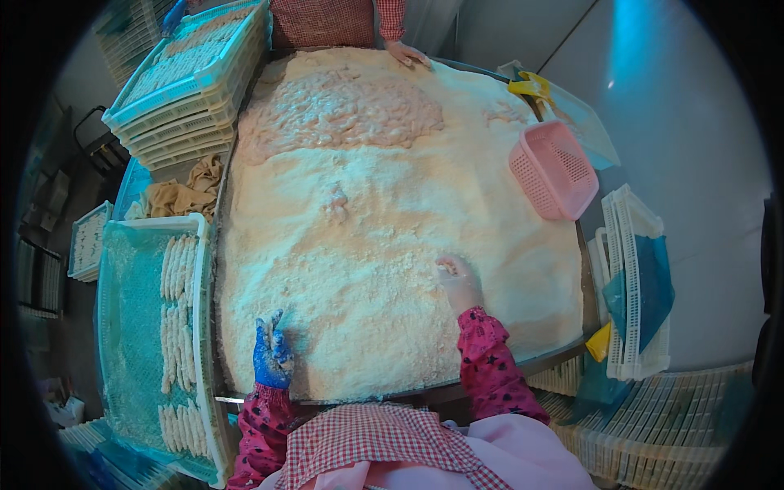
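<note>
I see my left hand (272, 353), in a crumb-dusted blue glove, resting flat with fingers spread on the powdery, coarse breadcrumb mound (392, 245) covering the table. My right hand (457, 282), clear-gloved, digs fingertips into crumbs; I cannot tell its grip. Beside it, a white tray (204, 343) holds breaded sticks (175, 327).

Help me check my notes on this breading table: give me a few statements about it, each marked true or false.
1. The left hand wears a blue glove. True.
2. The right hand holds the pink basket. False: it rests in the breadcrumbs; the basket lies apart at the far right.
3. The tray on the left holds rows of breaded strips. True.
4. Nobody else is at the table. False: another person's hand rests at the far edge.
</note>
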Demonstrator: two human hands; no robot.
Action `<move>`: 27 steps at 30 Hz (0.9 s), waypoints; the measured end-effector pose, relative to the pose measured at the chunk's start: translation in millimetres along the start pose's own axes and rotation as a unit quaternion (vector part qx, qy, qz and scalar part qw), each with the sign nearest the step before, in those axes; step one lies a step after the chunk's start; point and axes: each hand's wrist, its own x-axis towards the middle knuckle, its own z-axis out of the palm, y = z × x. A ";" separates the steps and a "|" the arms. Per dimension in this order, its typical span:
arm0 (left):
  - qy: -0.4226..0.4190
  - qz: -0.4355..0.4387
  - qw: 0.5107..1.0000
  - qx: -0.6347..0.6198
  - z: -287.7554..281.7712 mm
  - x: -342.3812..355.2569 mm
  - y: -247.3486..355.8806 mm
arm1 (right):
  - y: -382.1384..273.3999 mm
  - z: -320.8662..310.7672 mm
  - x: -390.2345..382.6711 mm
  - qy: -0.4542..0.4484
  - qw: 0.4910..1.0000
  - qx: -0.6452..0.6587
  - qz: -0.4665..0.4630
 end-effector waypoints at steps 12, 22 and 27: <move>-0.149 -0.051 0.985 -0.067 18.1 18.5 -20.0 | 1.0 47.0 24.1 0.008 0.958 -0.161 -0.237; -0.163 0.066 0.984 -0.043 96.2 28.4 -43.0 | -117.1 100.6 -113.2 -0.195 0.887 -0.016 -0.418; -0.240 0.350 0.902 0.079 157.6 -34.9 -65.9 | -116.0 104.0 -111.1 -0.062 0.941 0.123 -0.311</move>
